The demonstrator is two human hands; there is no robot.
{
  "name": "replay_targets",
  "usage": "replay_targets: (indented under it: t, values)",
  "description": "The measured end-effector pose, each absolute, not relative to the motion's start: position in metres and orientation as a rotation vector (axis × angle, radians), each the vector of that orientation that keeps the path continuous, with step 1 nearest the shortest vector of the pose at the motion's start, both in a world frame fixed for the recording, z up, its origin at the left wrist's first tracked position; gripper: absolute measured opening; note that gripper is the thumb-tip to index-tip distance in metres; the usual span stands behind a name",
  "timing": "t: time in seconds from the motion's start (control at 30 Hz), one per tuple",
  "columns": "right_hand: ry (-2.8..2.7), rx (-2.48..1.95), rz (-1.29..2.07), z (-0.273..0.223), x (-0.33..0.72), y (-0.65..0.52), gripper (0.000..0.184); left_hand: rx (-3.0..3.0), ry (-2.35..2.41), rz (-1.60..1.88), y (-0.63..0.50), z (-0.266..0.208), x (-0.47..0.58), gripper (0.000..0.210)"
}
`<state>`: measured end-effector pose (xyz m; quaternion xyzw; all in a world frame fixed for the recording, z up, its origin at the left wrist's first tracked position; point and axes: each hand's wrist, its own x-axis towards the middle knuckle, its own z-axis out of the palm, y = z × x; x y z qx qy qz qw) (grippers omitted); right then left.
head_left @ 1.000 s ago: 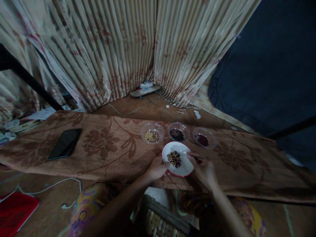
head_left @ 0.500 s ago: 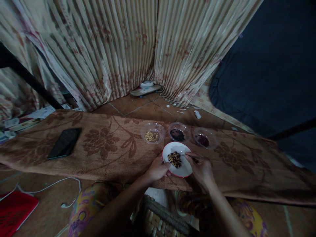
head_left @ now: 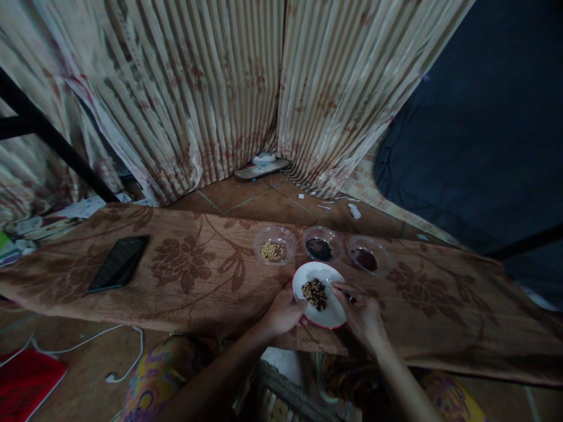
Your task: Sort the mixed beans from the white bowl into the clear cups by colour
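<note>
My left hand (head_left: 285, 310) grips the near left rim of a white plate with a red edge (head_left: 333, 316), thumb on top. A heap of mixed yellow and dark beans (head_left: 315, 294) lies left of the plate's middle. In my right hand (head_left: 363, 316), closed over the plate's right side, is a slim metal tool (head_left: 329, 285) that looks like tweezers; its tip points at the heap. Behind the plate stand three clear plastic bowls: one with yellow beans (head_left: 272, 252), one with black beans (head_left: 320, 248), one with dark red beans (head_left: 366, 259).
A black phone (head_left: 118, 264) lies on the left of the brown flowered tablecloth (head_left: 211, 281). Striped curtains (head_left: 220, 88) hang beyond the table, with a skateboard (head_left: 263, 169) at their foot. A white cable (head_left: 141, 346) and red object (head_left: 33, 381) are on the floor at left.
The whole view has shifted slightly, so the table sits a little lower. Both hands keep their hold, and the tool's tip stays by the beans on the plate.
</note>
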<state>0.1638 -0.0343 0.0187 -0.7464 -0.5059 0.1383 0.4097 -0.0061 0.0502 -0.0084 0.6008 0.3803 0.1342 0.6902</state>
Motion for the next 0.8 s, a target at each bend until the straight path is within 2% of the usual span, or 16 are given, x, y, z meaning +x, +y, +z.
replay_targets:
  t: [0.27, 0.43, 0.8]
  values:
    - [-1.297, -1.836, 0.356, 0.0160, 0.1652, -0.0342, 0.032, 1.350, 0.858, 0.307, 0.0501, -0.0080, -0.0060, 0.019]
    - [-1.284, -1.852, 0.367, 0.0190, 0.1634, -0.0354, 0.029, 1.353, 0.847, 0.326, 0.0510, -0.0107, -0.0066, 0.028]
    - [-1.305, -1.894, 0.315, 0.0203, 0.1632, -0.0392, 0.032, 1.363, 0.870, 0.324, 0.0498, -0.0094, -0.0062, 0.027]
